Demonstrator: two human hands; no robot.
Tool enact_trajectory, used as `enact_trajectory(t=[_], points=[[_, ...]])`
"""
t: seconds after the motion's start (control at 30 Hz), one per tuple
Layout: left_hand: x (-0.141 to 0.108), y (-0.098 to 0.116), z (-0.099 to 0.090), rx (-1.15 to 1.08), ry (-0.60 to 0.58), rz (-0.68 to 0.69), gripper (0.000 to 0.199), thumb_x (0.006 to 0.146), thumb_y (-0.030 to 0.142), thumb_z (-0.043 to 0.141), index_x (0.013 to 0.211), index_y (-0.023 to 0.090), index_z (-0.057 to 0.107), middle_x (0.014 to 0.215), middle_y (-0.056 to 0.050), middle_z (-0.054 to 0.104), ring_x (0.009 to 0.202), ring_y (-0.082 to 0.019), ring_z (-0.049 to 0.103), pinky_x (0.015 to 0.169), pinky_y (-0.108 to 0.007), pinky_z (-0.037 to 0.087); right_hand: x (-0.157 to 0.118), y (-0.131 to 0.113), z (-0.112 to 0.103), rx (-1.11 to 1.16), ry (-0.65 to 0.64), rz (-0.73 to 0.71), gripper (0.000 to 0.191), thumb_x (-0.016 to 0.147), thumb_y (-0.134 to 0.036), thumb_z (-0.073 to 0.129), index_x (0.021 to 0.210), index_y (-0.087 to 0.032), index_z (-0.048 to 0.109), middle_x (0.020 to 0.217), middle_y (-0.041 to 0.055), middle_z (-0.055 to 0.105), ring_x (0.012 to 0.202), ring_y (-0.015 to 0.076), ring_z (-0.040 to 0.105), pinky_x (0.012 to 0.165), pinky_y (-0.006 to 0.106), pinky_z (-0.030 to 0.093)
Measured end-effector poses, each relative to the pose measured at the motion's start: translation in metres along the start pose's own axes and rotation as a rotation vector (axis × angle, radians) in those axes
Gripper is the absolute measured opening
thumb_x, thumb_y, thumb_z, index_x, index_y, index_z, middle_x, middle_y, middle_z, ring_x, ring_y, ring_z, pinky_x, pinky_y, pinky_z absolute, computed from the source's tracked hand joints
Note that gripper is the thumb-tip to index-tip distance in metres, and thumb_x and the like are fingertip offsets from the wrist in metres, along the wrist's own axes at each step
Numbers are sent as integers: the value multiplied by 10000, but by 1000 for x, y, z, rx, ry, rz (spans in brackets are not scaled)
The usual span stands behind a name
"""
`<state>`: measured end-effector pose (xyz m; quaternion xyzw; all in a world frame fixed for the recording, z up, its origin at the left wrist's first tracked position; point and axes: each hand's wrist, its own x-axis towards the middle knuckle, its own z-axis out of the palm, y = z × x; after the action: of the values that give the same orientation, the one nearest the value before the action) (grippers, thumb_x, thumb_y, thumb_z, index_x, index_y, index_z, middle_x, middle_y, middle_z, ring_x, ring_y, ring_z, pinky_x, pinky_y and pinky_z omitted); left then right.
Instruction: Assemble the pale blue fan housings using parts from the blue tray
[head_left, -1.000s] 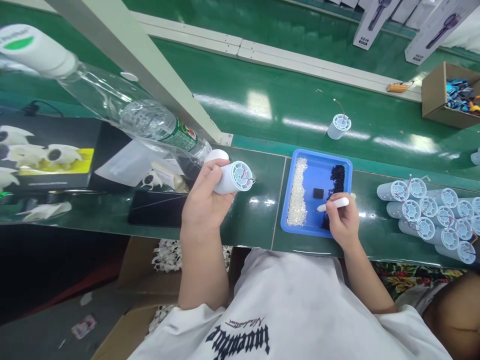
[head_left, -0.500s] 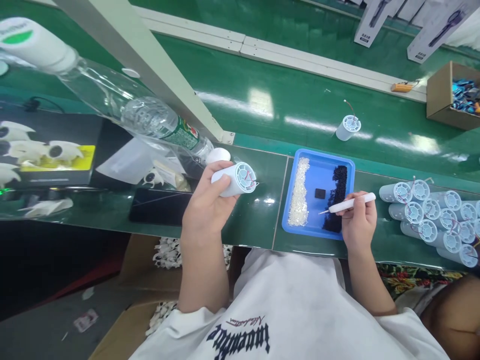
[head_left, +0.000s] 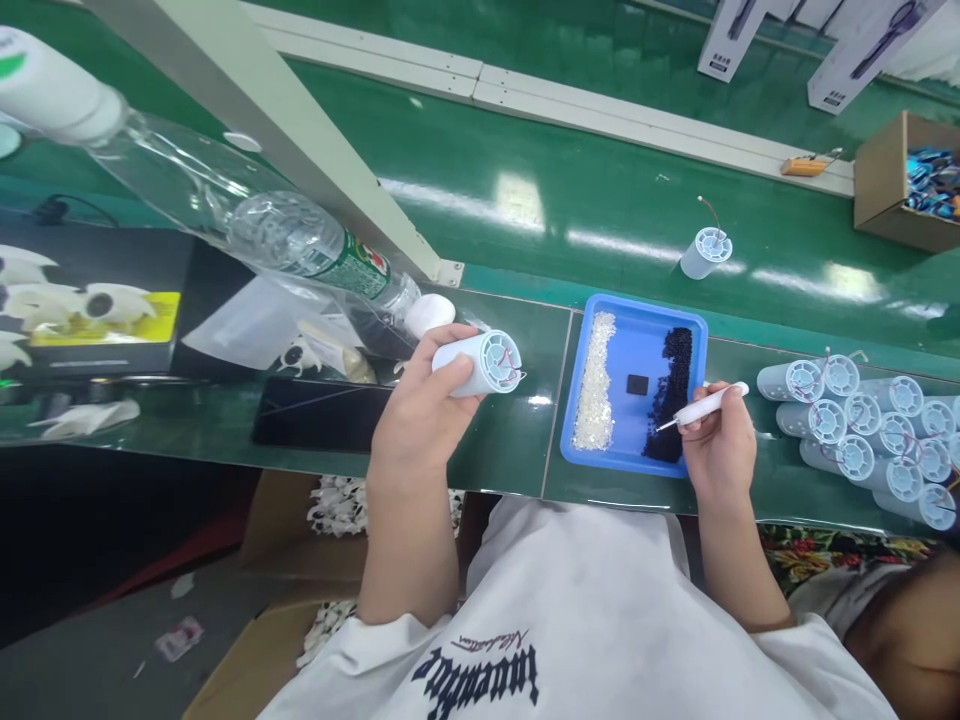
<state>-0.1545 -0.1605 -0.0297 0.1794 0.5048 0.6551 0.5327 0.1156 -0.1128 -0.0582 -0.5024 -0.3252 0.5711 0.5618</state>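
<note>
My left hand [head_left: 421,405] is wrapped round a pale blue cylinder [head_left: 480,364], whose slotted end with thin wires faces right. In my right hand [head_left: 721,440] is a white pen-like tool [head_left: 705,406], its thin tip over the black pieces [head_left: 679,370] in a blue tray [head_left: 636,462]. White pieces [head_left: 598,385] lie along the tray's left side, and a small black square [head_left: 637,385] sits between the two piles.
Several similar cylinders [head_left: 892,435] lie at the right; one stands alone [head_left: 706,253] farther back. A clear bottle [head_left: 300,240] and slanted beam [head_left: 300,130] are at the left, near a dark flat object [head_left: 319,412]. A carton [head_left: 889,190] stands back right.
My left hand and its cylinder have shifted slightly right. The tool in my right hand has moved right, its tip now over the black pieces.
</note>
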Motion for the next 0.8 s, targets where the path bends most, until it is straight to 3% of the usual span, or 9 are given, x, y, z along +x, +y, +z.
enact_trajectory(t=[0.13, 0.3, 0.5, 0.8], points=[[0, -2, -2, 7, -21, 1, 311, 620, 330, 856, 860, 258, 672, 885, -26, 641, 793, -182, 635, 626, -267, 554, -1, -1, -1, -23, -8, -32, 397, 783, -579, 729, 852, -223, 570, 691, -44, 564, 464, 70, 486, 437, 212, 457], [1, -4, -3, -8, -38, -12, 342, 616, 343, 874, 874, 250, 669, 874, -18, 652, 776, -175, 637, 636, -263, 561, -3, 2, -6, -193, -3, -269, 339, 857, -562, 671, 884, -244, 557, 733, -43, 563, 502, 69, 506, 469, 197, 443], [1, -6, -1, -61, -52, -21, 428, 565, 376, 932, 876, 223, 681, 861, -14, 668, 757, -153, 637, 632, -233, 564, -6, 10, -13, -462, -97, -457, 276, 936, -507, 589, 940, -233, 550, 723, -44, 535, 527, 80, 492, 507, 217, 427], [3, -8, 4, -167, 111, -27, 528, 443, 439, 976, 739, 220, 597, 800, 11, 653, 711, -151, 625, 560, -232, 543, -6, 16, -20, -694, -224, -588, 187, 965, -408, 542, 981, -221, 556, 793, -13, 552, 591, 115, 517, 574, 270, 441]])
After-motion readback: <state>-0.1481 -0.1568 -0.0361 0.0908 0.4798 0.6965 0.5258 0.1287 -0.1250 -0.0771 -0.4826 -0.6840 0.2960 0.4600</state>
